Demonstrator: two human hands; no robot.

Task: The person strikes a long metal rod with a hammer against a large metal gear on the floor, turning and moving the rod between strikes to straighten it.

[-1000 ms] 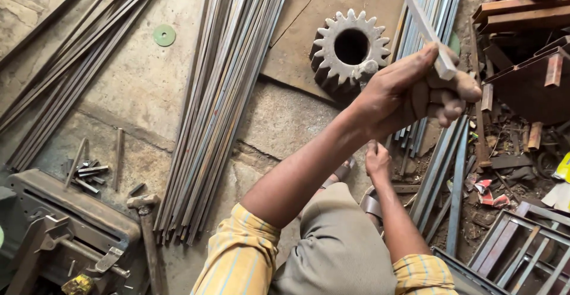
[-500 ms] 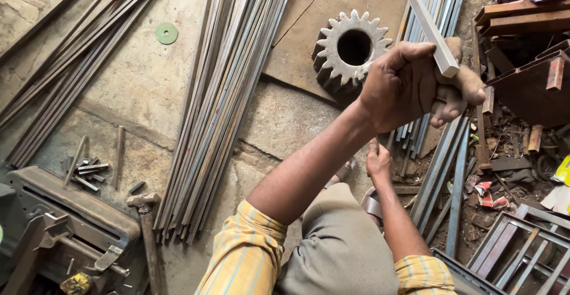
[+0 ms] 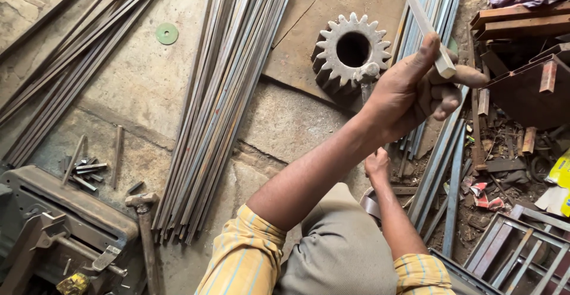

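- Above the stone floor (image 3: 148,87), the left hand (image 3: 415,93) is raised, fingers wrapped around the near end of a flat metal strip (image 3: 423,19) that slants up out of view.
- Right hand (image 3: 377,167) lies low beside the knee, grasping a hammer (image 3: 367,78) handle; the head rests on the large toothed gear (image 3: 351,51).
- Bundle of long rods (image 3: 225,93) lies left of the gear.

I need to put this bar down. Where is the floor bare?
Bare concrete lies between the left rod bundle and the middle rod bundle, around the green disc. Right of the gear, scrap crowds the floor.
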